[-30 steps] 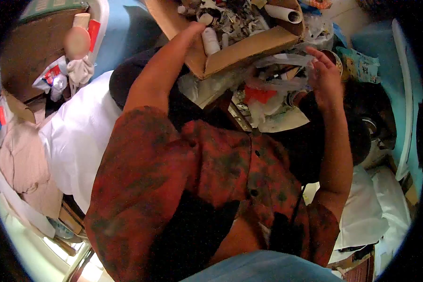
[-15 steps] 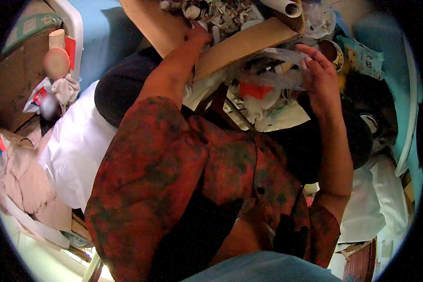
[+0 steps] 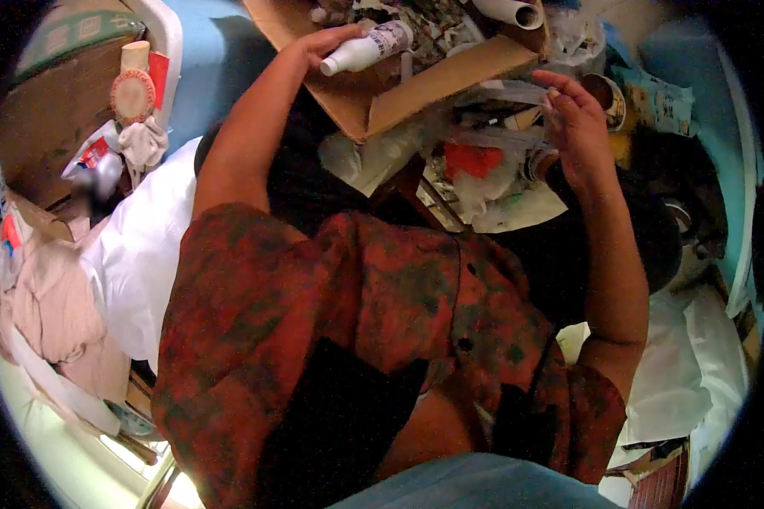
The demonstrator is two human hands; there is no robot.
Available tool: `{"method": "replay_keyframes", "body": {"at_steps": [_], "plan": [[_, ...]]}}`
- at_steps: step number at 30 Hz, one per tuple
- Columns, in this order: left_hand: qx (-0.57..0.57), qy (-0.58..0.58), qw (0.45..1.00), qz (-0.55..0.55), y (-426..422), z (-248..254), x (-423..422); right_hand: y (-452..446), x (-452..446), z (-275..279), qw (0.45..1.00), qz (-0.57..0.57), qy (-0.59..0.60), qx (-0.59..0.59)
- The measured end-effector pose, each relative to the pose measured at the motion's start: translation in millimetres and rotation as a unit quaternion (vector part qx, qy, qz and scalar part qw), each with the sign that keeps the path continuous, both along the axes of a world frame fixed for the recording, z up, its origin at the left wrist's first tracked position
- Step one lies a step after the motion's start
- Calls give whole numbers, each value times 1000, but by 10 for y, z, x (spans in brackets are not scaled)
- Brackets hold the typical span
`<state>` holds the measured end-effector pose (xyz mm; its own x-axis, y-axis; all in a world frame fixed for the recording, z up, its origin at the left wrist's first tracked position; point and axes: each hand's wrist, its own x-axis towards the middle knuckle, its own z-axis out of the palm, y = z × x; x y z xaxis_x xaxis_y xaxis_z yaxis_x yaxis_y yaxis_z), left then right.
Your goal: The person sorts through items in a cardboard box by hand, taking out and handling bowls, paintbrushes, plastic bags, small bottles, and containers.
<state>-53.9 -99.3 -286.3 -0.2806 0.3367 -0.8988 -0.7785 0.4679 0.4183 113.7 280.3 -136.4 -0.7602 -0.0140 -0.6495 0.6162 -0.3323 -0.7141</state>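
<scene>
A white bottle with a printed label (image 3: 369, 48) lies tilted over the near left edge of a cardboard box (image 3: 454, 81), gripped by my left hand (image 3: 327, 47). Small mixed scraps (image 3: 437, 34) fill the box. To the right of the box, my right hand (image 3: 573, 110) pinches the rim of a clear plastic bag (image 3: 505, 140), its thumb and fingers closed on the film. A red item (image 3: 474, 159) and other pieces show inside the bag.
A white tube (image 3: 509, 12) lies at the box's far right. At the left are a round pinkish object (image 3: 133, 95), a crumpled cloth (image 3: 143, 144) and a white sack (image 3: 144, 263). Blue packaging (image 3: 664, 103) and a cup (image 3: 604, 97) stand at the right.
My left hand has come up out of the box's contents with the white bottle in it. My right hand stays at the bag's rim, almost unmoved.
</scene>
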Motion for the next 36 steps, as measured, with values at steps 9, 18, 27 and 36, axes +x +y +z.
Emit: {"method": "replay_keyframes", "body": {"at_steps": [9, 18, 27, 36], "plan": [[141, 94, 983, 76, -399, 1599, 246, -177, -48, -144, 997, 31, 41, 55], [88, 190, 957, 201, -1156, 2544, 830, -103, -72, -250, 995, 76, 39, 43], [-156, 204, 963, 79, -1821, 1777, 768, -5, -83, -568, 991, 102, 61, 58], [-378, 176, 858, -299, -2098, -557, 430, -201, -84, -354, 986, 114, 22, 119]]}}
